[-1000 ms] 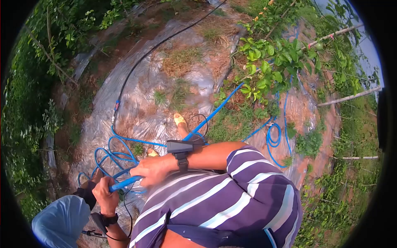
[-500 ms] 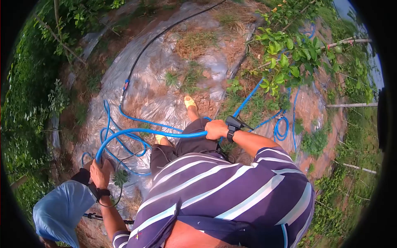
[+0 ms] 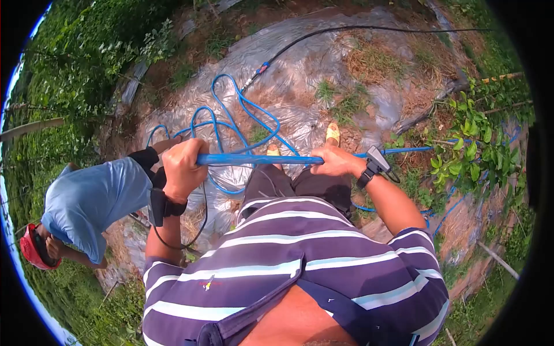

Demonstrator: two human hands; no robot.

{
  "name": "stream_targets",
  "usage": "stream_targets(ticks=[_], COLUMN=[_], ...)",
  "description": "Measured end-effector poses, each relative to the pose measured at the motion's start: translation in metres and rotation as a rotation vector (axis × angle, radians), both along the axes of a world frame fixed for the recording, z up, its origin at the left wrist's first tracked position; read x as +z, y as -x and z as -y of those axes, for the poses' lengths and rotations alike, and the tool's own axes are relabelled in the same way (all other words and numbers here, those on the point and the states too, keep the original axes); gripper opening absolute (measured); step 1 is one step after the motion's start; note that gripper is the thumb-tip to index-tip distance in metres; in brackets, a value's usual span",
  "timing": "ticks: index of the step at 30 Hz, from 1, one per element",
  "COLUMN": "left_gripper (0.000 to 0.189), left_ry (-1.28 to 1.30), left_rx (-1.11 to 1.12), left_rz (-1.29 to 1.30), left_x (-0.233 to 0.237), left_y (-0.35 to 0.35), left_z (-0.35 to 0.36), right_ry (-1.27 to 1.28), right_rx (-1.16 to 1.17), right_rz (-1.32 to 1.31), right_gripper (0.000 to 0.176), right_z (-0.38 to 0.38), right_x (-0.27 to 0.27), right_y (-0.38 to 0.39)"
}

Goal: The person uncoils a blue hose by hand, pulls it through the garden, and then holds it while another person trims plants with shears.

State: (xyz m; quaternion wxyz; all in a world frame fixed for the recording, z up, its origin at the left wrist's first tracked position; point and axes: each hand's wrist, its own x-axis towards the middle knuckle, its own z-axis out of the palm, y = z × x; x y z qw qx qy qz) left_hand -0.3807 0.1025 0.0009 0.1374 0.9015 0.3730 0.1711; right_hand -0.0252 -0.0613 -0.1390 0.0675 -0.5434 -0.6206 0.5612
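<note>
A thick blue hose (image 3: 259, 160) is stretched almost straight across the front of my body. My left hand (image 3: 184, 164) is closed round its left end portion, raised toward the camera. My right hand (image 3: 334, 160) grips the same hose farther right, and the hose runs on past that wrist toward the plants. Below and beyond my hands, loose loops of thinner-looking blue hose (image 3: 216, 124) lie on the ground. They lead to a connector (image 3: 262, 68) joined to a black pipe (image 3: 323, 31).
Silver plastic sheeting (image 3: 306, 66) covers the ground, with dry grass and soil patches. To my left a person in a blue shirt (image 3: 101, 193) and red cap (image 3: 37, 245) bends over. Leafy branches (image 3: 473, 127) stand at right; dense greenery (image 3: 98, 63) lines the left.
My left hand has risen with the hose, which now runs straight rather than curved. My view has turned, bringing more of the person at left into sight.
</note>
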Motion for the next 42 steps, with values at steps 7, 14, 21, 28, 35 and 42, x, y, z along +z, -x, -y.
stream_targets(ticks=[7, 14, 21, 28, 35, 42], left_gripper=[0.016, 0.023, 0.089, 0.042, 0.014, 0.029], left_ry=[-0.348, 0.123, 0.322, 0.157, 0.073, -0.124], left_rx=[0.541, 0.57, -0.192, -0.14, 0.481, 0.795], left_rz=[0.011, 0.007, -0.255, 0.179, 0.119, -0.167], left_x=[0.036, -0.017, -0.029, -0.027, -0.016, -0.008], left_y=[0.107, 0.096, -0.02, -0.037, 0.091, 0.274], left_z=[-0.073, -0.078, 0.009, 0.008, -0.052, -0.147], right_ry=[0.443, 0.364, 0.162, 0.252, -0.101, 0.398], right_rx=[-0.099, -0.332, -0.222, -0.051, -0.043, -0.055], right_rz=[0.858, 0.552, -0.308, -0.749, -0.115, 0.805], right_gripper=[0.032, 0.035, 0.036, 0.024, 0.03, 0.026], right_z=[0.193, 0.103, -0.031, -0.051, -0.046, 0.174], right_x=[-0.107, -0.03, 0.06, 0.121, -0.005, -0.11], right_y=[-0.184, -0.021, 0.107, 0.158, 0.051, -0.195])
